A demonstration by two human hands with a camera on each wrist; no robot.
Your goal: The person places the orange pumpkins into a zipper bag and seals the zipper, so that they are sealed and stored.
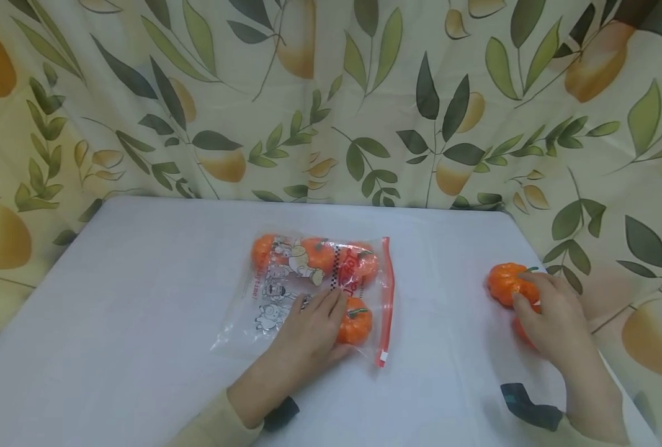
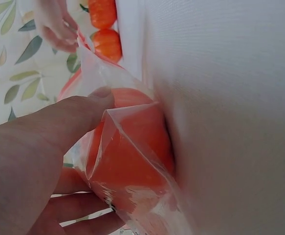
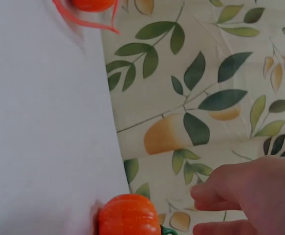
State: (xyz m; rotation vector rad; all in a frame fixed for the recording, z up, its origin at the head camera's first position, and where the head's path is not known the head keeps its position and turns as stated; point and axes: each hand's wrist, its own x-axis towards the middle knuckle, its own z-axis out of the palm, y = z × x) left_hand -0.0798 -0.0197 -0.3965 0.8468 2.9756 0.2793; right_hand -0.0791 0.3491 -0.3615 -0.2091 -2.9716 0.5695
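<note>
A clear zip bag with a red zip edge and printed cartoon figures lies on the table with several orange toy pumpkins inside. My left hand grips the bag near its open side. In the left wrist view, the thumb and fingers hold the plastic around a pumpkin. At the table's right, my right hand reaches over a loose orange pumpkin with a green stem. A second pumpkin is mostly hidden below that hand. In the right wrist view, the fingers are spread beside a pumpkin.
The white table runs back to a curtain patterned with leaves and fruit. Its right edge lies close to the loose pumpkins. Each wrist wears a dark strap.
</note>
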